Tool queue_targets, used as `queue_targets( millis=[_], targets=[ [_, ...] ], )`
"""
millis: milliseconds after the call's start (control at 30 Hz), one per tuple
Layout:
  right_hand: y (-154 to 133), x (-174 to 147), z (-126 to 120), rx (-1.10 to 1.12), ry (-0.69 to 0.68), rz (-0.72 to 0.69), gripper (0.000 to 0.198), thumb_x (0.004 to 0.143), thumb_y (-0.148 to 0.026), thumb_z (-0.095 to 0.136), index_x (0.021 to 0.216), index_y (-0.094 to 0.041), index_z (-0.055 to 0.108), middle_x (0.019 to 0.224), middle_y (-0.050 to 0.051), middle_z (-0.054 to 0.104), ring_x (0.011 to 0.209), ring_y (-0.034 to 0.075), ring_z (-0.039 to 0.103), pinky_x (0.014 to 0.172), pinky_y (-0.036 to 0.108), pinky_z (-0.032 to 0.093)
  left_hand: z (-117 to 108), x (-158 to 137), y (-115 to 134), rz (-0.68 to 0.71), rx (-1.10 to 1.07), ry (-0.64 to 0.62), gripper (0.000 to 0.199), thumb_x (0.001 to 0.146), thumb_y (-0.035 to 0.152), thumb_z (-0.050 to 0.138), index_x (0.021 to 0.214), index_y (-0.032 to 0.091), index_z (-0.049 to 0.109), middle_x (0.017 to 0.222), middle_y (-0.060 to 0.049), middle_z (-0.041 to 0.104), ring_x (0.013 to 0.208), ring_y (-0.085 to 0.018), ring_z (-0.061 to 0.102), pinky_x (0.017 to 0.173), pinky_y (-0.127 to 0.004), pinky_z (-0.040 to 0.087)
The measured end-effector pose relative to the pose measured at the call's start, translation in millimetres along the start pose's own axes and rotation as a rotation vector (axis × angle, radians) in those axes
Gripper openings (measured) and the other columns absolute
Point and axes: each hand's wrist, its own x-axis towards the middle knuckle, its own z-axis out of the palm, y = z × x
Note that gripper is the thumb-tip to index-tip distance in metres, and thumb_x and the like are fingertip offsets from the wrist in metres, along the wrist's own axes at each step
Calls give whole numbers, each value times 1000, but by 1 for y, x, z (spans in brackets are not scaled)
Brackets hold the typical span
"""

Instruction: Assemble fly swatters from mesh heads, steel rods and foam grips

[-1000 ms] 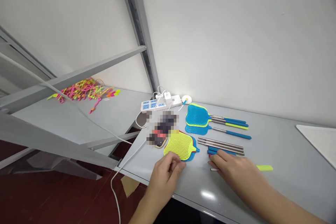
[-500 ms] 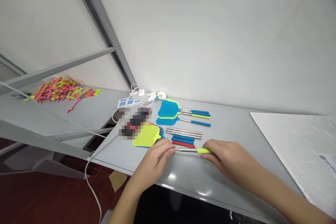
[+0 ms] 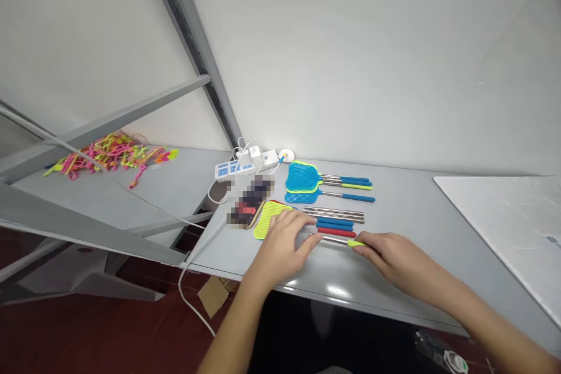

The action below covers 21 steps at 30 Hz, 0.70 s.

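Note:
My right hand (image 3: pixel 390 251) is closed around the yellow-green grip of a metal-rod fly swatter handle (image 3: pixel 337 239), which lies level above the table's front part. Fingers and thumb apart, my left hand (image 3: pixel 287 242) is at the rod's far end; its thumb is by the tip. Partly under those fingers lies a yellow-green swatter head (image 3: pixel 266 225), with more heads beneath it. Just behind the handle are a red grip (image 3: pixel 337 232), blue grips (image 3: pixel 335 223) and several bare metal rods (image 3: pixel 337 214). Farther back lie whole fly swatters (image 3: pixel 302 178), blue and yellow-green.
A white power strip (image 3: pixel 234 169) with plugs and cables stands at the back left, near a blurred item (image 3: pixel 249 204). Pink and yellow pieces (image 3: pixel 105 155) are piled on the left table. A white wrapped panel (image 3: pixel 504 222) lies at the right. A metal frame (image 3: pixel 197 58) rises on the left.
My left hand has opened from its pinch on the rod's end and shifted toward the swatter heads. My right hand still holds the grip. The whole view has swung slightly left.

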Motion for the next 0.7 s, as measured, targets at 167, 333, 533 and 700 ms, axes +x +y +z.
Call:
queue_targets(
  millis=[167,333,533,700],
  targets=[
    [-20,13,14,250,10,91,43,99,-52,33,88,-23,62,85,3,66,77,21,59,72,32,41,5,17,8,197,211,-37,20,97,37,48,102,22,60,105,-4,64,106,-25,54,107,-54,26],
    [-3,25,-4,467,-159,79,46,95,-59,39,81,-20,58,66,-3,46,61,13,40,59,27,32,9,34,24,377,431,-243,18,89,6,44,87,18,57,85,-2,66,88,-21,62,91,-43,44],
    [37,31,-32,850,-449,92,44,91,-60,49,76,-19,50,55,-9,24,49,8,16,46,26,13,18,58,33,575,571,-210,12,93,13,45,91,15,56,83,-7,67,77,-25,65,70,-38,46],
    [33,17,-44,779,-600,111,43,93,-58,46,72,-21,40,55,-9,27,45,7,20,45,25,16,31,62,27,696,637,-236,27,100,33,39,89,15,56,76,-9,67,64,-25,65,54,-34,43]
  ],
)
